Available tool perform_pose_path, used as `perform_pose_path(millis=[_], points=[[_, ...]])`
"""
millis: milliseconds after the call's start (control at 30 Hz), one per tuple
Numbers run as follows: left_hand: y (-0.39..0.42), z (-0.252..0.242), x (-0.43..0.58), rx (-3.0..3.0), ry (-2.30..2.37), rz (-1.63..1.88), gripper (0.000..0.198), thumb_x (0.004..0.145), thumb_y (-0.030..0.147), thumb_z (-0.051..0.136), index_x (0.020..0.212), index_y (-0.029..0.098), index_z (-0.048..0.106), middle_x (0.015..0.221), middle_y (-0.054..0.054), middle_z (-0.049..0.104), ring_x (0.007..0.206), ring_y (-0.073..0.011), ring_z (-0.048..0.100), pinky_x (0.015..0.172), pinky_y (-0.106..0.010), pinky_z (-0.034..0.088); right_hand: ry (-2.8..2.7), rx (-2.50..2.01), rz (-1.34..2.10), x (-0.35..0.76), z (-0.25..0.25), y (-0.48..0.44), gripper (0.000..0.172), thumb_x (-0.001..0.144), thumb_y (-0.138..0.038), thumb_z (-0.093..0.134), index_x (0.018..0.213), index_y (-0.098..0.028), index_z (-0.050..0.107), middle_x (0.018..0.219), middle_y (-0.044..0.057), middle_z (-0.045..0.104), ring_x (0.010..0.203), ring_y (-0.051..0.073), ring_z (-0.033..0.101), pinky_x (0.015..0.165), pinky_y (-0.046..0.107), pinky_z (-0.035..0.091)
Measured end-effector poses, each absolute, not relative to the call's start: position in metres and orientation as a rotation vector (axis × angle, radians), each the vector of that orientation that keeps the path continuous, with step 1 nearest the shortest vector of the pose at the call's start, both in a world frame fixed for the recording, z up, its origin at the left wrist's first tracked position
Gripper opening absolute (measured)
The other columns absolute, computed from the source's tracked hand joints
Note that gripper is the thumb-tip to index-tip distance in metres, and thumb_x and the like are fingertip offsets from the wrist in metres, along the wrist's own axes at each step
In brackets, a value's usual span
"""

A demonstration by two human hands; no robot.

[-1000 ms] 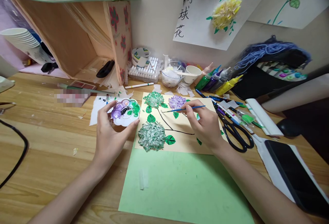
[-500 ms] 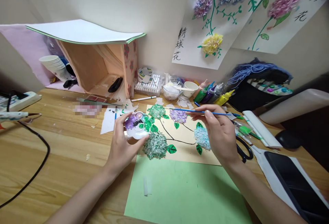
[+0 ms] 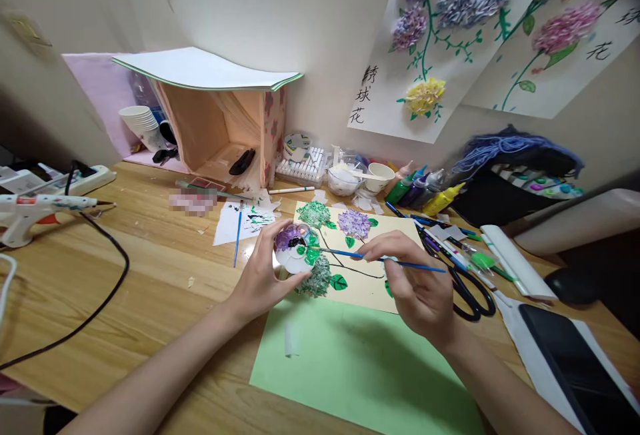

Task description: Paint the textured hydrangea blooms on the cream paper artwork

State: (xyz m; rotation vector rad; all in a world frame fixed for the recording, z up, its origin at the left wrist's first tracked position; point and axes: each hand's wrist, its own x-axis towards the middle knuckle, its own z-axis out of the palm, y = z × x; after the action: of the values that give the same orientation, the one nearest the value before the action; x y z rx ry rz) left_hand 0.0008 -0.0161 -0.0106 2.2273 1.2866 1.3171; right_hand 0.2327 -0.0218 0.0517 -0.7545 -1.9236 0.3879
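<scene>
My left hand [image 3: 265, 275] grips a round white paint palette [image 3: 293, 263] by its edges, tilted over the left side of the picture. Purple, black and green paint lie in its wells. Between the thumb and fingers of my right hand [image 3: 417, 285] is a thin blue paintbrush [image 3: 360, 256], its tip at the green paint on the palette's right side. Beneath both hands lies a cream sheet [image 3: 367, 295] with textured flower heads: a green one [image 3: 313, 214], a purple one [image 3: 355, 224] and a darker green one [image 3: 316, 278]. Painted leaves [image 3: 339, 282] and dark stems join them.
A green sheet [image 3: 350, 368] lies in front. Black scissors [image 3: 473, 295] and a phone [image 3: 563, 348] sit at right. Paint bottles [image 3: 400, 188] and a bowl [image 3: 344, 180] stand behind. At left are a glue gun [image 3: 45, 205], a second brush [image 3: 237, 238] and a stained paper [image 3: 225, 225].
The brush tip has come down and left from near the purple flower to the green paint on the palette. My right hand has lowered, and the camera view has shifted left.
</scene>
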Motion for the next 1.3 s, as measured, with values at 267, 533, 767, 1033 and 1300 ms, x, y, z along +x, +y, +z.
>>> perform_pose_path(millis=[267, 533, 767, 1033, 1300], points=[[-0.017, -0.013, 0.001, 2.238, 1.240, 1.311, 0.082, 0.072, 0.035, 0.073, 0.138, 0.023, 0.026, 0.132, -0.013, 0.045, 0.125, -0.0245, 0.045, 0.103, -0.042, 0.043, -2.004, -0.733, 0.199, 0.228, 0.055, -0.023, 0.027, 0.081, -0.004, 0.044, 0.096, -0.022, 0.056, 0.084, 0.005, 0.066, 0.081, 0.020, 0.063, 0.069, 0.035, 0.052], [-0.016, -0.012, 0.001, 2.236, 1.224, 1.294, 0.082, 0.072, 0.035, 0.073, 0.139, 0.023, 0.025, 0.133, -0.013, 0.044, 0.126, -0.0247, 0.044, 0.104, -0.042, 0.042, -2.044, -0.751, 0.157, 0.227, 0.055, -0.021, 0.025, 0.081, -0.004, 0.045, 0.095, -0.022, 0.056, 0.082, 0.005, 0.067, 0.080, 0.019, 0.064, 0.068, 0.034, 0.053], [-0.016, -0.013, 0.001, 2.245, 1.232, 1.295, 0.082, 0.072, 0.035, 0.073, 0.139, 0.023, 0.026, 0.133, -0.013, 0.044, 0.126, -0.0243, 0.044, 0.105, -0.042, 0.042, -2.041, -0.741, 0.169, 0.227, 0.055, -0.021, 0.025, 0.081, -0.004, 0.044, 0.095, -0.021, 0.057, 0.082, 0.005, 0.066, 0.079, 0.019, 0.063, 0.068, 0.033, 0.053], [-0.017, -0.013, 0.001, 2.226, 1.216, 1.300, 0.083, 0.071, 0.034, 0.074, 0.139, 0.023, 0.026, 0.134, -0.012, 0.044, 0.127, -0.0236, 0.043, 0.106, -0.040, 0.040, -1.951, -0.793, 0.267, 0.231, 0.050, -0.021, 0.021, 0.085, -0.009, 0.044, 0.095, -0.021, 0.059, 0.085, 0.005, 0.066, 0.083, 0.019, 0.063, 0.072, 0.035, 0.052], [-0.012, -0.011, 0.001, 1.678, 1.412, 1.409, 0.077, 0.065, 0.035, 0.079, 0.130, 0.022, 0.039, 0.132, -0.010, 0.048, 0.124, -0.0235, 0.048, 0.108, -0.041, 0.039, -1.628, -1.011, 0.276, 0.256, 0.052, -0.007, 0.018, 0.089, -0.020, 0.044, 0.086, -0.022, 0.061, 0.085, 0.005, 0.063, 0.078, 0.019, 0.061, 0.070, 0.034, 0.050]])
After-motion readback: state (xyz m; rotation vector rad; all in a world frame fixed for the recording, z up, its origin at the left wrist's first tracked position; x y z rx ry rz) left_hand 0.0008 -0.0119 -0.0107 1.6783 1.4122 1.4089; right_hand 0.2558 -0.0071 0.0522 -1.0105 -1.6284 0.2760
